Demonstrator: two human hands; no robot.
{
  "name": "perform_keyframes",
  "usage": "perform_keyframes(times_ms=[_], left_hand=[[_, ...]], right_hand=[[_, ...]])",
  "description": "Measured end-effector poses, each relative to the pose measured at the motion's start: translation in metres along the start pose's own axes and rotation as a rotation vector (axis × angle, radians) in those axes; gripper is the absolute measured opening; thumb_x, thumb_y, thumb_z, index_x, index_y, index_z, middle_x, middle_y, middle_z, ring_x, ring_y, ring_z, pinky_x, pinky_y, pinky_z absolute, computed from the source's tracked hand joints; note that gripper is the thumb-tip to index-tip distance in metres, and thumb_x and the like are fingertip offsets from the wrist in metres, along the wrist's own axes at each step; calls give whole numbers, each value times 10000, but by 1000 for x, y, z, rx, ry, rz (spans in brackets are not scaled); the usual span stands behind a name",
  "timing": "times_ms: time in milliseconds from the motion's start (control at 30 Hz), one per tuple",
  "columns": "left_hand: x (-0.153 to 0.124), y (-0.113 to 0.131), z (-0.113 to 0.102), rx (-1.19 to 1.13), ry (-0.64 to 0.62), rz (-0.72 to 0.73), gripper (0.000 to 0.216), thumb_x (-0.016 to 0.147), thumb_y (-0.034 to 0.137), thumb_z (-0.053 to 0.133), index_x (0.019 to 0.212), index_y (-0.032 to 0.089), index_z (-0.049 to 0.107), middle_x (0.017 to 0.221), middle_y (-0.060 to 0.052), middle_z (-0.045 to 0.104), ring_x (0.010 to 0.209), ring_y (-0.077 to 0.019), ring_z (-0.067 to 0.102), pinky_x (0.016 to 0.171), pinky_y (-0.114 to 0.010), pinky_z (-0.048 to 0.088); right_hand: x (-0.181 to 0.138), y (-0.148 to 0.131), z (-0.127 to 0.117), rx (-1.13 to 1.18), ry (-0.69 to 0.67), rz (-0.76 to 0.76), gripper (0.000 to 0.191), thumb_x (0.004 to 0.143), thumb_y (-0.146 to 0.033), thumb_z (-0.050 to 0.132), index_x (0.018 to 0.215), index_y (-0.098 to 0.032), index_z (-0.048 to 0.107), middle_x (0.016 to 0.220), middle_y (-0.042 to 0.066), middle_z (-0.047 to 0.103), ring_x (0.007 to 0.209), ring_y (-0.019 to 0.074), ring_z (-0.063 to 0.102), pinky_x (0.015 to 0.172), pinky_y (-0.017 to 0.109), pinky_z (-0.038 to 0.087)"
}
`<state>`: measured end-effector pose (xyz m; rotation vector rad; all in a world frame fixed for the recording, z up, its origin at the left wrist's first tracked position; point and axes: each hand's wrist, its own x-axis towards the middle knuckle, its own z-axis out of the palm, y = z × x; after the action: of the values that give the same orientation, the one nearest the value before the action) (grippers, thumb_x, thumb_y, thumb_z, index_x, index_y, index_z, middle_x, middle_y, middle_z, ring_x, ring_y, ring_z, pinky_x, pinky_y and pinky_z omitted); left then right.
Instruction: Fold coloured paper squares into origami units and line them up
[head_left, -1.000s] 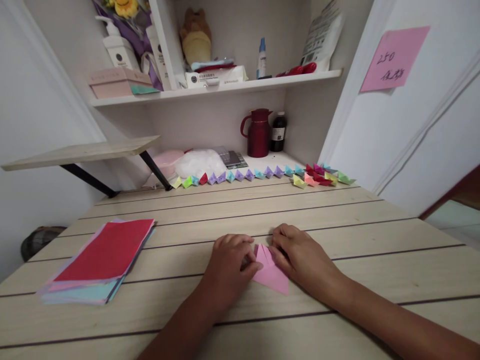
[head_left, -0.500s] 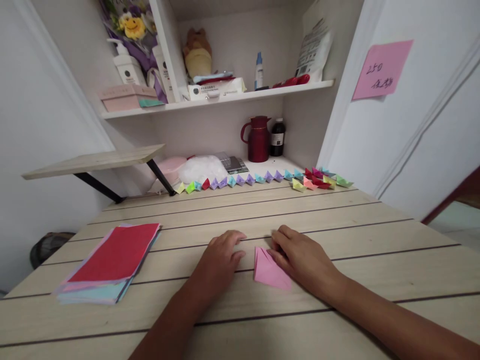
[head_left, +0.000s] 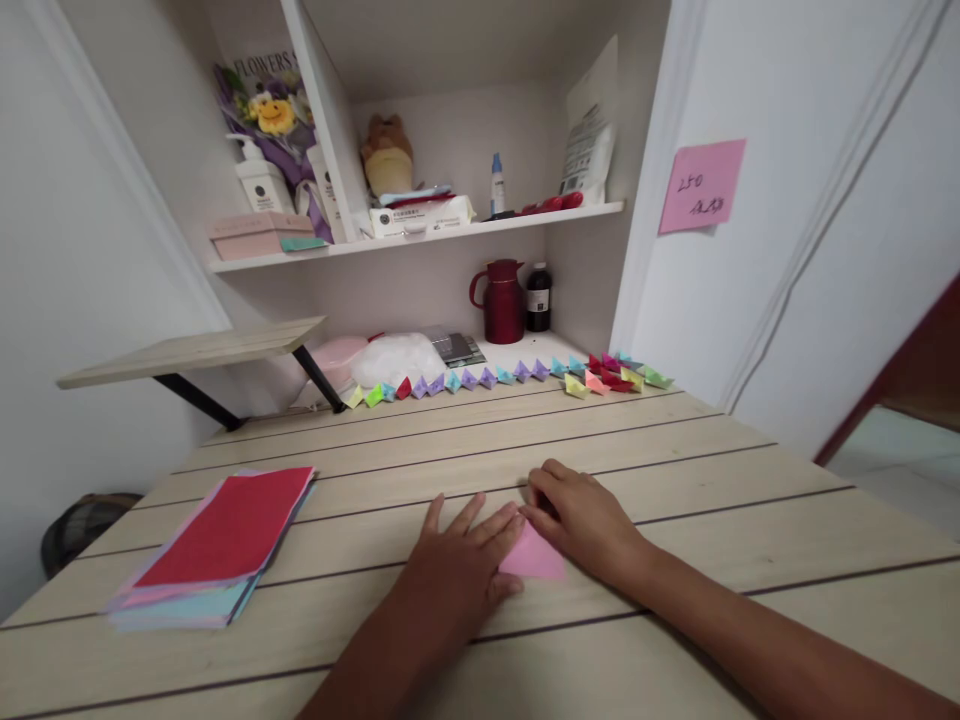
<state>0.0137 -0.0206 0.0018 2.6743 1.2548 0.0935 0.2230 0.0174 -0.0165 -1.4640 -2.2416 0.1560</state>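
Note:
A folded pink paper (head_left: 534, 558) lies on the wooden table (head_left: 675, 470) in front of me. My left hand (head_left: 459, 562) rests flat on its left part with the fingers stretched out and spread. My right hand (head_left: 581, 520) sits on the paper's upper right side, fingers curled and pressed down on it. Most of the paper is hidden under the two hands.
A stack of coloured paper sheets (head_left: 214, 545), red on top, lies at the left of the table. A row of small folded paper boats (head_left: 502, 377) lines the far edge. Behind it stand a red jug (head_left: 501, 300), a dark bottle (head_left: 538, 297) and a shelf (head_left: 420, 235) with bottles and boxes.
My left hand went off the paper to the left, then came back and now lies flat over it with open fingers. The camera view tilted up and shifted.

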Motion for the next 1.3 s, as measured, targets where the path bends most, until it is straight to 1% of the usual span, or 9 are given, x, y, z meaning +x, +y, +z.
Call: perform_keyframes(times_ms=[200, 300, 433, 500, 600, 767, 1067, 1167, 1300], left_hand=[[-4, 15, -11, -12, -63, -60, 554, 917, 349, 475, 1440, 358, 292, 1514, 3, 313, 1414, -328, 218, 1088, -674, 144], [-5, 14, -10, -17, -45, -46, 563, 915, 350, 479, 1443, 353, 284, 1509, 0, 325, 1412, -331, 222, 1085, -685, 142], [-4, 9, -4, -5, -25, -18, 597, 913, 353, 485, 1457, 351, 239, 1514, 6, 312, 1416, -331, 208, 1082, -700, 105], [-3, 8, -2, 10, -27, -12, 597, 917, 370, 478, 1460, 345, 231, 1518, 2, 304, 1420, -326, 198, 1087, -695, 92], [-4, 6, 2, 36, -9, -5, 565, 934, 431, 428, 1458, 341, 239, 1518, -5, 310, 1421, -305, 207, 1104, -667, 86], [-15, 5, 11, 61, 72, 42, 532, 944, 513, 343, 1444, 343, 281, 1508, -8, 334, 1408, -256, 264, 1129, -619, 98], [-25, 25, 7, 150, 113, -22, 510, 897, 427, 525, 1376, 282, 430, 1426, -32, 470, 1314, -286, 428, 1112, -652, 160], [-24, 41, 13, 224, 141, -110, 472, 892, 378, 548, 1320, 183, 519, 1355, -112, 541, 1253, -295, 498, 1121, -614, 201], [-31, 61, 36, 389, 212, -386, 530, 856, 367, 597, 1208, -30, 590, 1237, -262, 589, 1233, -348, 509, 1123, -530, 284]], right_hand=[[-1, 32, -20, 279, 102, 59, 215, 850, -126, 444, 887, -202, 641, 898, 38, 650, 817, 175, 621, 763, 310, 476], [-17, 26, -32, 328, 76, -93, 309, 951, -227, 374, 1094, -216, 648, 1105, 69, 672, 1040, 196, 604, 914, 356, 466], [-52, 8, -35, 117, -141, -412, 576, 914, -445, 506, 1434, -233, 376, 1443, 105, 457, 1326, 268, 407, 1111, 482, 301], [-65, 7, -33, 35, -203, -465, 676, 927, -483, 464, 1498, -227, 207, 1519, 106, 325, 1385, 273, 311, 1146, 510, 226], [-70, 9, -31, -46, -244, -437, 678, 940, -515, 407, 1506, -236, 159, 1541, 96, 270, 1399, 273, 280, 1147, 512, 225], [-63, 4, -30, -80, -251, -404, 638, 924, -560, 404, 1479, -277, 267, 1513, 87, 344, 1367, 292, 335, 1110, 530, 277], [-65, -5, -27, -87, -270, -346, 609, 924, -586, 368, 1465, -319, 290, 1513, 65, 350, 1374, 319, 309, 1079, 579, 267], [-66, -7, -26, -66, -274, -341, 590, 928, -579, 366, 1462, -344, 282, 1518, 43, 342, 1389, 320, 281, 1088, 590, 238], [-67, -12, -27, -43, -281, -330, 574, 938, -568, 345, 1466, -359, 259, 1522, 29, 331, 1399, 321, 261, 1098, 607, 202]])
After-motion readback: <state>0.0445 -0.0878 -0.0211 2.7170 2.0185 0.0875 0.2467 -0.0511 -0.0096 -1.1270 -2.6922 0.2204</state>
